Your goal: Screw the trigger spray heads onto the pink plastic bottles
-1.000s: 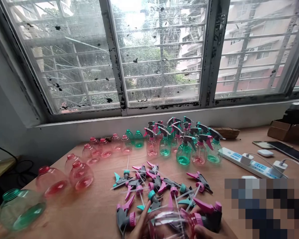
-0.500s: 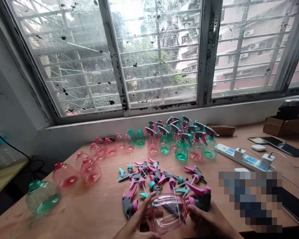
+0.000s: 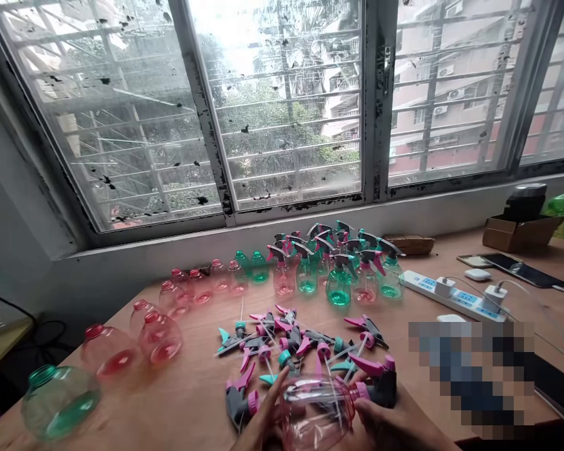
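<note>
At the bottom middle I hold a clear pink spray bottle (image 3: 317,410) lying on its side. My left hand (image 3: 263,419) is wrapped round its round body. My right hand (image 3: 390,423) grips the neck end, where a grey and pink trigger head (image 3: 378,382) sits on the bottle. Just beyond my hands lies a loose pile of pink and teal trigger heads (image 3: 291,344) with thin dip tubes.
Bare pink bottles (image 3: 160,335) and a green one (image 3: 56,401) stand in a row at left. Finished spray bottles (image 3: 338,266) cluster near the window sill. A white power strip (image 3: 451,294), a phone (image 3: 521,269) and a cardboard box (image 3: 512,232) are at right.
The view has tipped and shifted a little. The bottle and both hands have stayed together at the bottom middle, with the trigger head still at the neck.
</note>
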Motion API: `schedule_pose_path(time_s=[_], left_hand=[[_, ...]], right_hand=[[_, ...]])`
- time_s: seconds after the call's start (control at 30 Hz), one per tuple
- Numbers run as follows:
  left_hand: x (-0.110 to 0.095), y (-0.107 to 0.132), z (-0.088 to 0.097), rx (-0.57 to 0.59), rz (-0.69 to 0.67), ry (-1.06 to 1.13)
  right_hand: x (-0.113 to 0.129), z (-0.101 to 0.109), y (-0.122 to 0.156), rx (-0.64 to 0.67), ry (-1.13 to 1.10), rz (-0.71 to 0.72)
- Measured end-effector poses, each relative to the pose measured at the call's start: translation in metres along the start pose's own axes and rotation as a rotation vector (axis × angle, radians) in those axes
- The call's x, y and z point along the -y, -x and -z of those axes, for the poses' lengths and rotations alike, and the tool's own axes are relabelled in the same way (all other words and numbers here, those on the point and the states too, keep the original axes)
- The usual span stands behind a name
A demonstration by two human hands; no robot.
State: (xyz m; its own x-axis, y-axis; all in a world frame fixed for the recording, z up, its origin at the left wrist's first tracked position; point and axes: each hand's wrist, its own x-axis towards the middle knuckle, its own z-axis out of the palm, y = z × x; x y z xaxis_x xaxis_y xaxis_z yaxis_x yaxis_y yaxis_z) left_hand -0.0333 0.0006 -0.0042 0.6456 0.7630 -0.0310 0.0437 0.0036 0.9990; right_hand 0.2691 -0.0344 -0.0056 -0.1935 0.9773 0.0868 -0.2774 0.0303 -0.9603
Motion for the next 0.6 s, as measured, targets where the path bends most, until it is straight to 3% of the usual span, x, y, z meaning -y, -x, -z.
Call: schedule_pose_path(time_s=[0.1, 0.27, 0.33, 0.6], left_hand=[[0.003, -0.001, -0.001, -0.026, 0.11, 0.025], [0.0, -0.002, -0.003, 0.053, -0.018, 0.017], [-0.001, -0.004, -0.002, 0.065, 0.0, 0.025], [0.008, -0.014, 0.002, -0.13, 0.211, 0.227]], right_hand=[[-0.001, 0.0, -0.001, 0.026, 0.005, 0.014], [-0.001, 0.0, 0.0, 0.043, 0.022, -0.01], [-0.002, 0.001, -0.001, 0.026, 0.02, 0.023], [-0.006, 0.003, -0.003, 0.03, 0.011, 0.018]])
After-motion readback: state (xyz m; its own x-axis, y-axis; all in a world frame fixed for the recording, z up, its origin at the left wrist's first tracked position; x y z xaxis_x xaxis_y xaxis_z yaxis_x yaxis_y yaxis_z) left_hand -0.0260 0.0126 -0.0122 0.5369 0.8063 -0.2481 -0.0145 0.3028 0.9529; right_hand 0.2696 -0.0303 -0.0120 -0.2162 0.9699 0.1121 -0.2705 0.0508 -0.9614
